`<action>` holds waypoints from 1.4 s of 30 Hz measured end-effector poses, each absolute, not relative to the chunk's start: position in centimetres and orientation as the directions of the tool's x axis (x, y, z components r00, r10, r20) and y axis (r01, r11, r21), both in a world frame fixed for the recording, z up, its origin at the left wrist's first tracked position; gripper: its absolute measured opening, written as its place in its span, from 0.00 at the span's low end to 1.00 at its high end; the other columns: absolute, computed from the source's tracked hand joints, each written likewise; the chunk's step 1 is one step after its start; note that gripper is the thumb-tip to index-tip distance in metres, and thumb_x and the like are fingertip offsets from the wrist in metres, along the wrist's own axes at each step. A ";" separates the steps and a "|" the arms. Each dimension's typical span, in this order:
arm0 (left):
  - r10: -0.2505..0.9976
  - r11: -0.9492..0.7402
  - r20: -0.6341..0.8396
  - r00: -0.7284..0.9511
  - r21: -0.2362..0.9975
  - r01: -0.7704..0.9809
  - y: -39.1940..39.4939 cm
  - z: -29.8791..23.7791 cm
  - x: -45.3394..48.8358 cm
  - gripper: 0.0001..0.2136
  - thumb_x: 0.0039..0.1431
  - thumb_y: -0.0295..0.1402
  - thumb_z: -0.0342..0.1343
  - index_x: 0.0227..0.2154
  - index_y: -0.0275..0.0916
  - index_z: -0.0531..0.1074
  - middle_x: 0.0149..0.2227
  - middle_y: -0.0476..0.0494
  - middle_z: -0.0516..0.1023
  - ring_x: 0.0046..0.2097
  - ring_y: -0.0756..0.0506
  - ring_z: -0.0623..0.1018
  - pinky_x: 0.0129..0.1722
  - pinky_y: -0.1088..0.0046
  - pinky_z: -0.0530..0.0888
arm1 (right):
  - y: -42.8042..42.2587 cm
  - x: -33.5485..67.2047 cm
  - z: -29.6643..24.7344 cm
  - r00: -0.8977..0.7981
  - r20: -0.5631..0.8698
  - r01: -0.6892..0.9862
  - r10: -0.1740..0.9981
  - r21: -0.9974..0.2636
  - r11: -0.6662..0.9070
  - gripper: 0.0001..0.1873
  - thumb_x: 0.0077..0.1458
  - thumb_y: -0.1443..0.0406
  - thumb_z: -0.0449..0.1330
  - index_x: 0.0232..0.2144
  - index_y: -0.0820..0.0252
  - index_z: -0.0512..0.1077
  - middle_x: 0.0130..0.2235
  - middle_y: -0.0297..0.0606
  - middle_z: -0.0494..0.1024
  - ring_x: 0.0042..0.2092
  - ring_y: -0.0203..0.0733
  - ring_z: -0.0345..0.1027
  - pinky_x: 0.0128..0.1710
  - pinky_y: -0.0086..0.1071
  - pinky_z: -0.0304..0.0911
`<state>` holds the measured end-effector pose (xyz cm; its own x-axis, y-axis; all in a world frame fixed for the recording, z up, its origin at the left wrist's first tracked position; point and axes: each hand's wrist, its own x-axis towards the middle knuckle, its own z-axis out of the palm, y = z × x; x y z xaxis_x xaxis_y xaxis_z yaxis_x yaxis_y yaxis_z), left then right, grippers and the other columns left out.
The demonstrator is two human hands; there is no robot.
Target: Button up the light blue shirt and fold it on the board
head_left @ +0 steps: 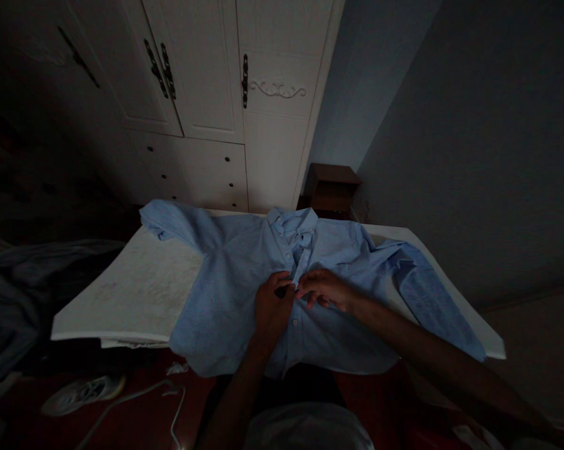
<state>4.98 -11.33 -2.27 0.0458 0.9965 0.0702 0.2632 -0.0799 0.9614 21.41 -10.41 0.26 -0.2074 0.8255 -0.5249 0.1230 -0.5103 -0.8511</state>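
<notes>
On the table [136, 281] lies an open-collared blue shirt [230, 275].

Bare forearms [404, 334], greyish top [307, 428], dark legwear [310, 382]

At upper left, a white wardrobe [207, 115] with dark handles [245, 81] is seen. A brown cabinet [337, 173] is set right of centre, near a wall [376, 81]. At lower left, a shoe [85, 394] and a pale cord [119, 401] are seen on the red floor [139, 428]; crumpled cloth [10, 306] is heaped at the left edge.
</notes>
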 end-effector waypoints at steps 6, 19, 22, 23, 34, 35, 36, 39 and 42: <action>0.995 -0.095 0.097 0.002 0.966 0.239 -11.4 -2.5 4.9 0.12 0.53 0.29 0.59 0.41 0.40 0.73 0.33 0.50 0.82 0.39 0.47 0.81 0.47 0.67 0.74 | -10.3 21.3 0.3 -0.212 -0.494 0.134 0.843 -0.870 -0.475 0.11 0.39 0.62 0.63 0.26 0.63 0.72 0.29 0.40 0.81 0.22 0.36 0.73 0.11 0.21 0.46; 0.994 -0.067 0.088 -0.059 0.956 0.285 -11.3 -2.4 4.9 0.12 0.51 0.28 0.58 0.40 0.41 0.73 0.34 0.48 0.81 0.39 0.46 0.80 0.46 0.66 0.74 | -10.5 21.7 0.9 -0.150 -0.500 0.131 0.853 -0.865 -0.485 0.08 0.39 0.64 0.61 0.25 0.63 0.70 0.27 0.39 0.81 0.23 0.38 0.75 0.12 0.21 0.48; 0.996 -0.069 0.081 -0.024 0.941 0.332 -11.2 -2.3 4.9 0.12 0.52 0.27 0.57 0.41 0.41 0.72 0.35 0.47 0.81 0.41 0.46 0.80 0.48 0.65 0.74 | -10.7 22.3 0.8 -0.139 -0.467 0.154 0.873 -0.881 -0.447 0.09 0.41 0.63 0.61 0.26 0.62 0.69 0.28 0.39 0.81 0.24 0.39 0.76 0.13 0.20 0.50; 0.997 -0.077 0.082 0.001 0.930 0.360 -11.2 -2.3 4.9 0.12 0.53 0.27 0.56 0.42 0.40 0.72 0.35 0.47 0.81 0.41 0.45 0.80 0.48 0.64 0.73 | -10.8 22.4 0.7 -0.161 -0.455 0.176 0.876 -0.886 -0.428 0.10 0.42 0.62 0.62 0.27 0.63 0.69 0.29 0.39 0.81 0.24 0.39 0.76 0.13 0.20 0.51; 0.979 -0.201 0.187 0.084 0.803 0.560 -11.1 -2.6 5.0 0.13 0.55 0.27 0.56 0.44 0.40 0.73 0.38 0.43 0.79 0.44 0.42 0.77 0.49 0.61 0.72 | -10.9 21.1 -0.2 -0.216 -0.087 0.705 0.973 -0.703 0.093 0.07 0.56 0.63 0.61 0.35 0.59 0.77 0.31 0.36 0.80 0.28 0.36 0.73 0.30 0.28 0.65; 0.978 -0.203 0.193 0.079 0.802 0.562 -11.1 -2.7 5.0 0.13 0.54 0.27 0.57 0.43 0.39 0.74 0.39 0.42 0.79 0.45 0.42 0.76 0.49 0.61 0.72 | -10.9 20.9 0.1 -0.237 -0.040 0.773 0.971 -0.613 0.163 0.06 0.57 0.64 0.60 0.35 0.58 0.78 0.33 0.36 0.80 0.33 0.38 0.75 0.35 0.30 0.65; 0.977 -0.208 0.199 0.077 0.803 0.559 -11.1 -2.7 5.0 0.13 0.54 0.27 0.57 0.43 0.39 0.74 0.39 0.42 0.79 0.45 0.41 0.76 0.49 0.61 0.72 | -11.0 20.7 0.4 -0.255 -0.013 0.822 0.967 -0.530 0.209 0.07 0.58 0.65 0.60 0.35 0.57 0.78 0.35 0.37 0.81 0.38 0.41 0.75 0.38 0.31 0.65; 0.975 -0.218 0.200 0.093 0.808 0.547 -11.1 -2.8 4.9 0.12 0.55 0.26 0.56 0.43 0.38 0.74 0.40 0.42 0.79 0.45 0.42 0.76 0.49 0.61 0.73 | -11.3 19.9 1.1 -0.263 -0.023 0.903 0.964 -0.357 0.238 0.10 0.61 0.63 0.57 0.36 0.56 0.79 0.39 0.39 0.81 0.42 0.44 0.74 0.40 0.33 0.64; 0.974 -0.225 0.197 0.111 0.806 0.547 -11.1 -2.9 4.8 0.12 0.55 0.25 0.55 0.43 0.38 0.73 0.39 0.42 0.79 0.45 0.42 0.76 0.50 0.60 0.72 | -11.7 19.2 1.5 -0.257 -0.041 0.943 0.966 -0.230 0.241 0.13 0.63 0.61 0.54 0.36 0.57 0.78 0.39 0.42 0.80 0.41 0.46 0.74 0.37 0.33 0.64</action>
<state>4.76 -11.14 -2.88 0.1106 0.9741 0.1972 0.5470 -0.2253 0.8062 19.19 -11.74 1.46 -0.2566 0.9657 -0.0410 0.9430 0.2408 -0.2296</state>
